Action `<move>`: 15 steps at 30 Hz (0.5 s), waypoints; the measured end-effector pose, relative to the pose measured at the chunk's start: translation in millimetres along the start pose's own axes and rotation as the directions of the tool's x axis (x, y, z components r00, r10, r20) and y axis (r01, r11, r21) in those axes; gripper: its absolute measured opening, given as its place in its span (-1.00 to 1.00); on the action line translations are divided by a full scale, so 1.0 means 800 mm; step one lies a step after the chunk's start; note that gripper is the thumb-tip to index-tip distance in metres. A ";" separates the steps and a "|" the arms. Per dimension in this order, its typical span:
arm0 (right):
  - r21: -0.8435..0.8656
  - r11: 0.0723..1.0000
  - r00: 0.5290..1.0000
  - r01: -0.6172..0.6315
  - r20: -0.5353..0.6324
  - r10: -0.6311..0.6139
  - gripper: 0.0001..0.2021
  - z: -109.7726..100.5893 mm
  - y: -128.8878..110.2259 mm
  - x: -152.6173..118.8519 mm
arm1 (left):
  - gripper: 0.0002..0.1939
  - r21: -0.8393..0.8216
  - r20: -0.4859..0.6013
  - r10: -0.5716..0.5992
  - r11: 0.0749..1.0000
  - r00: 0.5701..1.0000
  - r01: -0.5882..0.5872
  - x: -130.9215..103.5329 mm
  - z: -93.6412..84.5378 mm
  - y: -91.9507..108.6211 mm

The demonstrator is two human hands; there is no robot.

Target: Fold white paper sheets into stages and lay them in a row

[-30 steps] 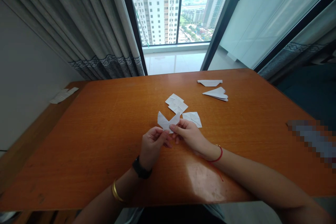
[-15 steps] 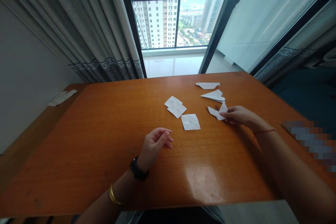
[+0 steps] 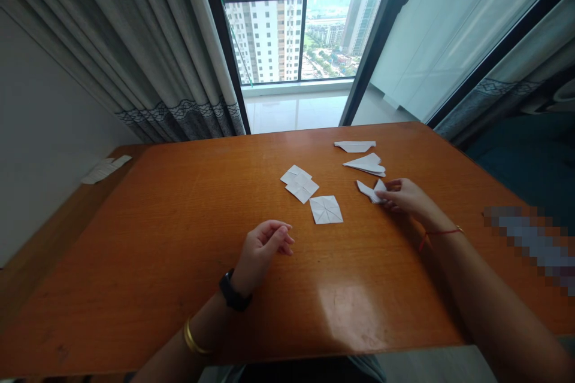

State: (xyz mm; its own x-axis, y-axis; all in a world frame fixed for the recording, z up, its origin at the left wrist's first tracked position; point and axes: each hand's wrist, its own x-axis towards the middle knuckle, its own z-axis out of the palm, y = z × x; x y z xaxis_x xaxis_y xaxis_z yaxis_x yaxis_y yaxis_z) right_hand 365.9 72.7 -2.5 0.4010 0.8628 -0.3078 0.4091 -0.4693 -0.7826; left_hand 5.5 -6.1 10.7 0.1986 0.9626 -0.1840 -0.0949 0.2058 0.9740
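Note:
My right hand [image 3: 403,196] pinches a folded white paper piece [image 3: 367,191] with two raised points, low over the right part of the table. Behind it lie a paper plane [image 3: 366,164] and a flat boat-like folded paper [image 3: 354,146]. My left hand [image 3: 268,240] hovers over the middle, fingers loosely curled and thumb near the index finger, with nothing visible in it. Just beyond it are a creased white square [image 3: 326,209] and two overlapping creased squares [image 3: 300,183].
The brown wooden table [image 3: 179,215] spans the view. White papers [image 3: 105,169] lie at its far left edge, and a pixelated object [image 3: 530,242] at the right edge. Beyond are a grey curtain [image 3: 135,42] and a window [image 3: 305,24].
My right hand has shifted slightly, and the folded paper in it sits a little lower and more tilted. My left hand has barely moved.

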 end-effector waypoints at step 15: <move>-0.353 0.600 0.694 0.718 0.425 -0.581 -0.28 0.076 -0.054 -0.067 | -0.66 0.031 0.014 -0.022 0.999 1.000 0.021 0.006 -0.003 -0.006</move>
State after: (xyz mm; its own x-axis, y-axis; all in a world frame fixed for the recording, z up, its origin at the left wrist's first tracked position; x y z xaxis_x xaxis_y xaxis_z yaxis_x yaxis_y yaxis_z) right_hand 276.8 57.8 14.7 -0.3079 0.9514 0.0112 0.8226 0.2721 -0.4994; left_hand 4.7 -2.1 4.9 0.2143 0.9554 -0.2031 -0.0606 0.2206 0.9735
